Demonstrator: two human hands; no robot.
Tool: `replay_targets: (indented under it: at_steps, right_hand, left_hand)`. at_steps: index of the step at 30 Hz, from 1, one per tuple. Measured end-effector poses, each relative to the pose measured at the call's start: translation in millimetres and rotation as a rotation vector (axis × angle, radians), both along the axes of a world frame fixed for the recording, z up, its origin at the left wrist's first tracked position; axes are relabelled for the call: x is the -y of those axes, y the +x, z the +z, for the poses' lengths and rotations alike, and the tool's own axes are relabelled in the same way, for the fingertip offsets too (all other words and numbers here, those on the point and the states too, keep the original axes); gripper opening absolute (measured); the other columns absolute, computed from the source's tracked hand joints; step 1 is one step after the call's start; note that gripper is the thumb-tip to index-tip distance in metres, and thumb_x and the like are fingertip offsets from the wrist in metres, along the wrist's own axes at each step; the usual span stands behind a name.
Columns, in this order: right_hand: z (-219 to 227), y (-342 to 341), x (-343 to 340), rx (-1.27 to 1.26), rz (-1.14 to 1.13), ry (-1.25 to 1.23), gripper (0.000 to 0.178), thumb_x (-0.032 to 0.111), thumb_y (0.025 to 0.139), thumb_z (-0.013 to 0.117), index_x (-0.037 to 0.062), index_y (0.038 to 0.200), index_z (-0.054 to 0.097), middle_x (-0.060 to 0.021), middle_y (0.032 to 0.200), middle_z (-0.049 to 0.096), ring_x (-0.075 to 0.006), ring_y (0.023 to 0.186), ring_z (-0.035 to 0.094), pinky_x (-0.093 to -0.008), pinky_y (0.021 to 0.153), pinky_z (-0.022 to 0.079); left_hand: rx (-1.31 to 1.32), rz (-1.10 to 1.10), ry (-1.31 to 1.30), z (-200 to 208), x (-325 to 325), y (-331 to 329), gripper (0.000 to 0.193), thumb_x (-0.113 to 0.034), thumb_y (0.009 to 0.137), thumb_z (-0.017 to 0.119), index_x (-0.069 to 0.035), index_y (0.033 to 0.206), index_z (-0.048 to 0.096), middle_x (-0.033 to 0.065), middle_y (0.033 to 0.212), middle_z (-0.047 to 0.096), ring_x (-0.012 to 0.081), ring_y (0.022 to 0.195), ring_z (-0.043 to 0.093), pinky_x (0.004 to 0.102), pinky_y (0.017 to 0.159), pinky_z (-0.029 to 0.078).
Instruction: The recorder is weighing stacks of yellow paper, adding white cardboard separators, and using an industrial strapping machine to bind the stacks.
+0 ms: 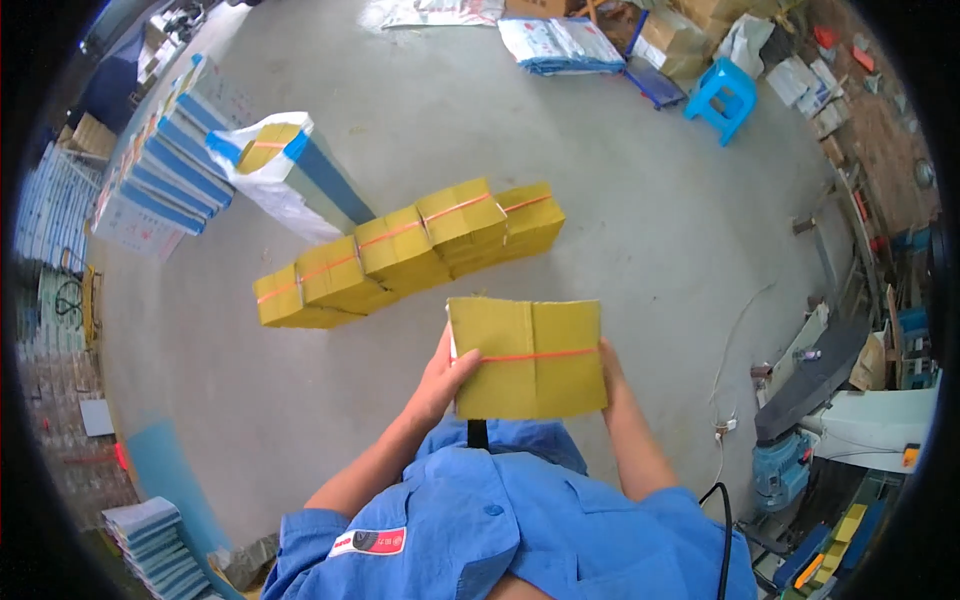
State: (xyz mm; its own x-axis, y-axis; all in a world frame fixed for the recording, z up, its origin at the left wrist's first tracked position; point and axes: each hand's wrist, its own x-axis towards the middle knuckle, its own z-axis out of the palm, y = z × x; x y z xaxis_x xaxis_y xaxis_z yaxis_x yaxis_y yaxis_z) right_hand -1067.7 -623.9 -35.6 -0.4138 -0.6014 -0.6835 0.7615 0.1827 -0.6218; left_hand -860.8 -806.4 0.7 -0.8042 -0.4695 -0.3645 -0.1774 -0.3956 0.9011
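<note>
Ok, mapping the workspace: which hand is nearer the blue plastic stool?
Right. The right hand, holding the yellow bundle from the right, is pictured below and left of the stool; the left hand, opposite it, is farther left.

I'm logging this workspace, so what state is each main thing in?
Left hand: gripping the held bundle's left edge
Right hand: at its right edge
Held bundle: yellow, tied with an orange-red band
Floor bundles: banded, lined up in a row
White-and-blue bag: standing, open-topped, yellow contents showing
Bags at left: standing in a row
Sheet stack: lying flat
Blue stool: upright
</note>
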Motion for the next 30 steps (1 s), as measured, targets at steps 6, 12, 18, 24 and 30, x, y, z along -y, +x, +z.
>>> replay_targets:
  at_steps: [6,12,18,24,30]
  right_hand:
    - [-35.0,-156.1,75.9,-0.136,-0.005,0.113,0.037,0.038,0.094,0.050,0.0060,0.106,0.064,-0.0080,0.097,0.063,-0.0181,0.083,0.061,-0.0336,0.069,0.051]
    - [-107.7,-288.1,171.4,0.012,-0.044,0.123,0.038,0.039,0.096,0.049,0.0056,0.108,0.064,-0.0051,0.097,0.063,-0.0168,0.083,0.061,-0.0328,0.072,0.051]
    - [-236.7,-384.3,244.5,0.104,-0.019,0.106,0.035,0.032,0.099,0.049,0.0041,0.116,0.062,-0.0048,0.107,0.063,-0.0136,0.095,0.061,-0.0299,0.079,0.051]
    - [-352.4,-413.3,291.0,-0.031,0.058,0.233,0.036,0.024,0.100,0.051,0.0016,0.127,0.058,-0.0058,0.116,0.063,-0.0135,0.104,0.059,-0.0283,0.086,0.049]
    - [-411.0,-402.8,295.8,0.007,0.028,0.241,0.036,0.022,0.099,0.050,0.0006,0.127,0.057,-0.0059,0.115,0.063,-0.0145,0.101,0.060,-0.0279,0.086,0.049]
  left_hand:
    - [0.069,-0.141,0.068,-55.2,84.8,-166.3,0.080,-0.037,0.092,0.063,-0.005,0.150,0.019,0.0129,0.146,0.038,0.0230,0.135,0.035,0.0385,0.112,0.028]
    - [0.104,-0.090,0.220,-139.0,162.9,-299.9,0.080,-0.036,0.089,0.067,-0.004,0.148,0.023,0.0127,0.144,0.040,0.0244,0.134,0.038,0.0395,0.111,0.031]
    - [0.252,0.072,0.469,-237.6,214.6,-365.9,0.073,-0.024,0.087,0.069,-0.004,0.145,0.029,0.0109,0.137,0.048,0.0229,0.127,0.046,0.0370,0.107,0.036]
    - [0.543,0.323,0.444,-300.6,232.4,-400.0,0.063,-0.022,0.087,0.068,0.000,0.137,0.039,0.0153,0.128,0.055,0.0252,0.120,0.052,0.0366,0.103,0.040]
    - [0.807,0.367,-0.319,-338.7,199.5,-408.5,0.059,-0.019,0.083,0.068,0.003,0.132,0.044,0.0240,0.121,0.058,0.0390,0.113,0.055,0.0416,0.097,0.044]
